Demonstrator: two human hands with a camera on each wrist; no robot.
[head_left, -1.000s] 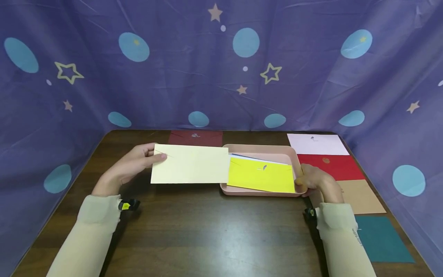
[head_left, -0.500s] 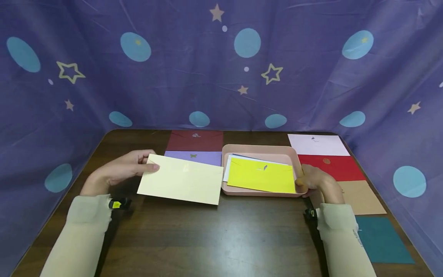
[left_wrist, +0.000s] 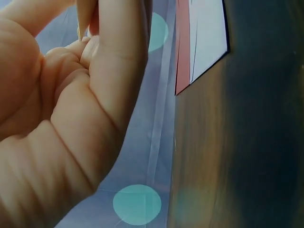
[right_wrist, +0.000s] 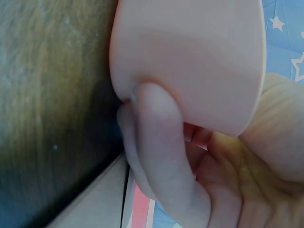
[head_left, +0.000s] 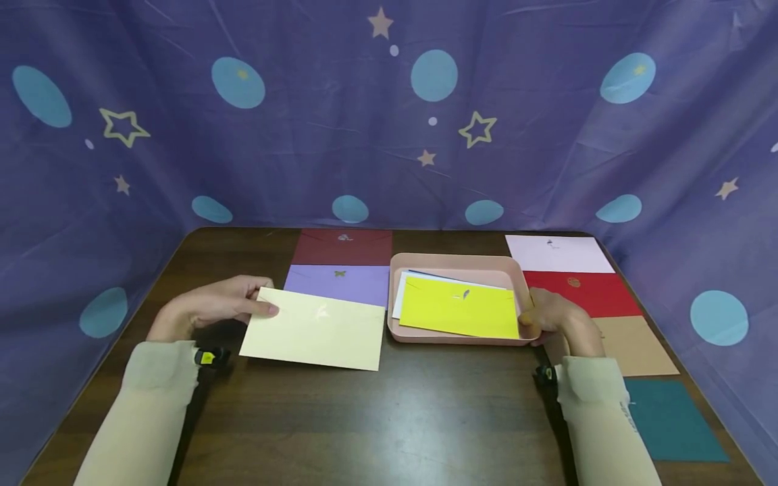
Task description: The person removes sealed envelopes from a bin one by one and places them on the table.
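My left hand (head_left: 221, 304) pinches the left end of a cream envelope (head_left: 316, 331) between thumb and fingers. Its near edge tilts above the table, and its far edge overlaps a lavender envelope (head_left: 331, 280). In the left wrist view only a thin edge of the cream envelope (left_wrist: 81, 21) shows between the fingers. My right hand (head_left: 556, 314) grips the right end of a pink tray (head_left: 462, 340), thumb over the rim. In the right wrist view, fingers (right_wrist: 159, 123) press against the outer wall of the tray (right_wrist: 199, 57). A yellow envelope (head_left: 456, 314) lies on paler ones inside the tray.
Behind the lavender envelope lies a maroon envelope (head_left: 343, 248). Along the right side run a white envelope (head_left: 565, 255), a red one (head_left: 586, 295), a tan one (head_left: 638, 347) and a teal one (head_left: 675, 418). A patterned purple curtain (head_left: 292, 135) hangs behind the table.
My left hand has brought the cream envelope left and toward me, away from the tray and lower, uncovering the lavender and maroon envelopes. The right hand keeps its grip on the tray.
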